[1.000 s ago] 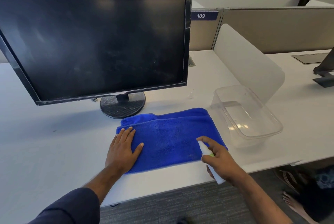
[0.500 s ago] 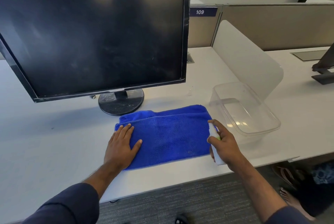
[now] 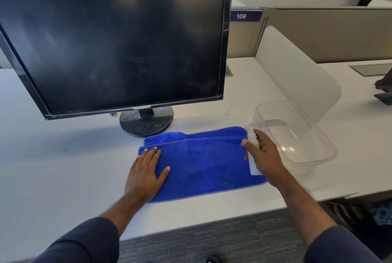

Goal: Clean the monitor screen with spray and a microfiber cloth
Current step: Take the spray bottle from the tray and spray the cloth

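Desk (image 3: 53, 167), white, is running the full width under your arms. Monitor (image 3: 114, 46) is standing at the left and centre on its round black base (image 3: 146, 122), screen dark and showing faint smears and specks. Your left hand (image 3: 146, 173) is lying flat, fingers straight and close together, thumb spread, pressing the left end of the cloth (image 3: 201, 160). Cloth is blue, folded, lying on the desk just in front of the base, its far edge doubled over. Your right hand (image 3: 265, 156) is gripping the spray bottle (image 3: 252, 156) at the cloth's right end, fingers curled round it, forefinger sitting up by the nozzle. Bottle is small and white with a green patch, pointing away from you and slightly down toward the cloth; you cannot tell whether its lower end is touching the fabric. Tub (image 3: 314, 156), clear plastic, is sitting just right of that hand, nothing visible inside. Divider (image 3: 297, 76), frosted, is standing behind the tub. Partition (image 3: 328, 33), beige, is running along the back with a "109" tag (image 3: 241, 16) at its left end. Dark sleeves are covering both your upper forearms.
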`<act>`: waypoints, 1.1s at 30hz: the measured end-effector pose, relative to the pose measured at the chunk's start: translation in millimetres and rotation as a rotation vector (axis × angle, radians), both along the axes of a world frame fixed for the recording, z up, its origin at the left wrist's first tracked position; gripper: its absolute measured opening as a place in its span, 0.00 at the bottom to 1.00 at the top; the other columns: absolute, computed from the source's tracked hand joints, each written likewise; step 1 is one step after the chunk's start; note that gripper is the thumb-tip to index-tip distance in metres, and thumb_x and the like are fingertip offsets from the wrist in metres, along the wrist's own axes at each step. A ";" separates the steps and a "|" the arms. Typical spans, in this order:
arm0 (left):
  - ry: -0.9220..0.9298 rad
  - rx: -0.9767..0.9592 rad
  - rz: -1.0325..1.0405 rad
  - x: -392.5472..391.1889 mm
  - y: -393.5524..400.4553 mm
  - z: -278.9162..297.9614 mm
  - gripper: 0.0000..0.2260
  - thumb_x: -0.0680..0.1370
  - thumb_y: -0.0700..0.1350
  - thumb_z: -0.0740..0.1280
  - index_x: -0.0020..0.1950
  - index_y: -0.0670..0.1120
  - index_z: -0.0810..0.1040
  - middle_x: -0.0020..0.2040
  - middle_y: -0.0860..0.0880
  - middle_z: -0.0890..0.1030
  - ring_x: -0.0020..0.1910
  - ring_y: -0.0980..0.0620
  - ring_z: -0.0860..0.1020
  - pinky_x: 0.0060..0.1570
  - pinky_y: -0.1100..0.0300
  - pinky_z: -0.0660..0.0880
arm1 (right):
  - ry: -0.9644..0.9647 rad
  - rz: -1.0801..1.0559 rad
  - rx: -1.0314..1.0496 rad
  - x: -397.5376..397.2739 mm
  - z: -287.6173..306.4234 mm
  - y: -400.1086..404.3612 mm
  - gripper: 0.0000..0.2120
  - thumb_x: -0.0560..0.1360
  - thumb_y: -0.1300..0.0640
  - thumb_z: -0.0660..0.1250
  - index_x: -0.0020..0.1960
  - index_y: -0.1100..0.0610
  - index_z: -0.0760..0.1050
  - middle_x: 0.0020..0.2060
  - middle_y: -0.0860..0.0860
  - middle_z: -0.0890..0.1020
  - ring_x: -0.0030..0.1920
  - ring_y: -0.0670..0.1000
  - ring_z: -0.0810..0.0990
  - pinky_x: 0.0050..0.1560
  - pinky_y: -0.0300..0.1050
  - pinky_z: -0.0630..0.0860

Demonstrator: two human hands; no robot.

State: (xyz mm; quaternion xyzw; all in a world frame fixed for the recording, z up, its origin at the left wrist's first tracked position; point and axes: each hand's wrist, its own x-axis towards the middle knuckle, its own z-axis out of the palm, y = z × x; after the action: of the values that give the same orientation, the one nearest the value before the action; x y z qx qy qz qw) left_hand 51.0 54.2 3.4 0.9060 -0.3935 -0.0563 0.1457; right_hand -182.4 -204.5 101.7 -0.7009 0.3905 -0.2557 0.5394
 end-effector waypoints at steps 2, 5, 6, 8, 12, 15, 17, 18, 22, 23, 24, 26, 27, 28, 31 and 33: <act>0.002 -0.002 0.001 0.1 0.2 0.3 0.36 0.78 0.70 0.45 0.80 0.52 0.58 0.80 0.53 0.59 0.80 0.50 0.54 0.77 0.51 0.53 | -0.015 0.013 -0.083 10.7 5.9 -5.8 0.12 0.77 0.50 0.69 0.59 0.51 0.75 0.42 0.51 0.82 0.35 0.47 0.81 0.40 0.43 0.78; 0.009 -0.003 0.005 0.0 -0.1 0.7 0.36 0.78 0.71 0.46 0.80 0.53 0.57 0.80 0.53 0.59 0.80 0.50 0.54 0.77 0.51 0.52 | -0.115 -0.027 -0.109 27.2 14.0 -13.6 0.07 0.76 0.49 0.71 0.54 0.44 0.77 0.41 0.46 0.80 0.40 0.47 0.79 0.44 0.45 0.80; 0.009 0.001 0.005 0.0 -0.3 1.0 0.36 0.78 0.71 0.45 0.80 0.53 0.57 0.81 0.53 0.58 0.80 0.50 0.54 0.77 0.52 0.52 | -0.143 -0.051 -0.131 33.2 15.4 -16.9 0.07 0.76 0.50 0.71 0.53 0.45 0.78 0.41 0.46 0.80 0.41 0.47 0.78 0.44 0.45 0.80; 0.004 0.008 0.004 -0.6 -0.7 1.7 0.36 0.78 0.71 0.44 0.81 0.53 0.57 0.81 0.54 0.58 0.80 0.51 0.53 0.77 0.52 0.51 | -0.147 -0.094 -0.202 45.6 18.6 -23.9 0.09 0.76 0.49 0.70 0.55 0.49 0.78 0.42 0.47 0.79 0.42 0.49 0.79 0.45 0.43 0.80; -0.006 0.013 0.002 -1.4 -1.2 3.4 0.37 0.77 0.71 0.43 0.81 0.52 0.56 0.81 0.54 0.57 0.80 0.51 0.52 0.77 0.53 0.49 | -0.155 -0.089 -0.284 67.4 27.2 -40.8 0.04 0.77 0.50 0.70 0.50 0.44 0.77 0.42 0.43 0.80 0.43 0.45 0.79 0.45 0.39 0.78; -0.015 0.022 0.004 -1.4 -0.8 3.1 0.37 0.77 0.70 0.42 0.81 0.53 0.55 0.81 0.54 0.55 0.80 0.52 0.51 0.78 0.54 0.48 | -0.138 -0.075 -0.309 81.7 34.5 -58.9 0.07 0.75 0.52 0.72 0.53 0.46 0.79 0.41 0.39 0.80 0.42 0.45 0.78 0.46 0.43 0.79; -0.014 0.022 0.004 -1.2 -0.7 2.7 0.37 0.77 0.70 0.42 0.81 0.53 0.54 0.81 0.55 0.54 0.80 0.53 0.50 0.77 0.55 0.47 | -0.095 -0.104 -0.321 91.7 39.1 -72.6 0.16 0.74 0.52 0.74 0.60 0.54 0.79 0.46 0.47 0.81 0.44 0.50 0.79 0.48 0.45 0.80; -0.013 0.023 0.005 -1.2 -0.6 2.5 0.37 0.77 0.70 0.42 0.81 0.53 0.54 0.81 0.55 0.54 0.80 0.53 0.50 0.77 0.55 0.46 | -0.078 -0.119 -0.326 96.5 40.8 -80.0 0.18 0.73 0.52 0.75 0.61 0.55 0.79 0.47 0.51 0.81 0.44 0.53 0.79 0.49 0.48 0.80; -0.012 0.022 0.011 -1.1 -0.5 1.3 0.37 0.77 0.71 0.41 0.81 0.54 0.53 0.81 0.55 0.53 0.80 0.53 0.49 0.77 0.56 0.45 | -0.024 -0.134 -0.366 111.9 41.5 -107.7 0.17 0.72 0.54 0.76 0.57 0.59 0.79 0.45 0.53 0.80 0.43 0.55 0.78 0.48 0.50 0.80; -0.015 0.022 0.012 -0.8 -0.4 1.2 0.37 0.77 0.71 0.41 0.81 0.54 0.53 0.81 0.55 0.53 0.80 0.53 0.49 0.77 0.56 0.45 | 0.013 -0.139 -0.388 115.2 39.2 -114.2 0.17 0.72 0.54 0.76 0.56 0.60 0.79 0.46 0.54 0.81 0.43 0.54 0.78 0.48 0.50 0.79; -0.015 0.024 0.012 -0.6 -0.4 1.0 0.37 0.77 0.71 0.42 0.81 0.54 0.53 0.81 0.56 0.54 0.80 0.54 0.49 0.77 0.56 0.45 | 0.058 -0.145 -0.400 118.2 36.1 -120.2 0.17 0.71 0.54 0.76 0.56 0.61 0.79 0.47 0.55 0.81 0.44 0.54 0.78 0.49 0.49 0.78; -0.016 0.028 0.016 -0.7 -0.6 0.6 0.36 0.77 0.71 0.42 0.81 0.54 0.53 0.81 0.56 0.53 0.80 0.54 0.49 0.77 0.57 0.44 | 0.151 -0.156 -0.416 123.6 29.1 -130.7 0.18 0.71 0.54 0.77 0.54 0.63 0.78 0.49 0.58 0.82 0.44 0.55 0.78 0.48 0.49 0.77; -0.018 0.030 0.018 -1.0 -0.7 0.3 0.36 0.78 0.71 0.42 0.81 0.54 0.52 0.81 0.56 0.53 0.80 0.54 0.49 0.77 0.57 0.44 | 0.197 -0.158 -0.432 126.2 26.2 -135.2 0.17 0.70 0.54 0.77 0.52 0.63 0.78 0.48 0.58 0.82 0.43 0.56 0.78 0.47 0.49 0.76; -0.019 0.031 0.020 -1.2 -0.8 0.3 0.36 0.78 0.71 0.42 0.81 0.55 0.52 0.81 0.56 0.53 0.80 0.55 0.49 0.77 0.58 0.43 | 0.243 -0.152 -0.448 128.2 23.6 -140.0 0.17 0.70 0.54 0.78 0.50 0.63 0.77 0.48 0.59 0.82 0.43 0.56 0.77 0.45 0.48 0.74; -0.016 0.028 0.023 -1.3 -0.5 0.6 0.35 0.78 0.70 0.43 0.81 0.55 0.53 0.81 0.56 0.54 0.80 0.55 0.50 0.76 0.58 0.43 | 0.403 -0.109 -0.476 134.6 17.9 -151.6 0.20 0.70 0.52 0.77 0.55 0.63 0.77 0.51 0.60 0.82 0.48 0.58 0.79 0.50 0.49 0.72; -0.014 0.029 0.025 -1.4 -0.4 1.1 0.35 0.78 0.70 0.44 0.81 0.55 0.53 0.81 0.56 0.54 0.80 0.55 0.50 0.77 0.57 0.44 | 0.523 -0.112 -0.515 139.1 16.4 -155.7 0.25 0.71 0.48 0.76 0.61 0.61 0.76 0.55 0.57 0.82 0.55 0.59 0.79 0.58 0.53 0.69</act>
State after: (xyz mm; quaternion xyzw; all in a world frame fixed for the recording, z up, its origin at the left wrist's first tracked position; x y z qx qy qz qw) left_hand 49.6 53.7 4.5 0.9133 -0.3821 -0.0538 0.1307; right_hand -43.3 -360.2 118.2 -0.8328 0.4756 -0.1870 0.2125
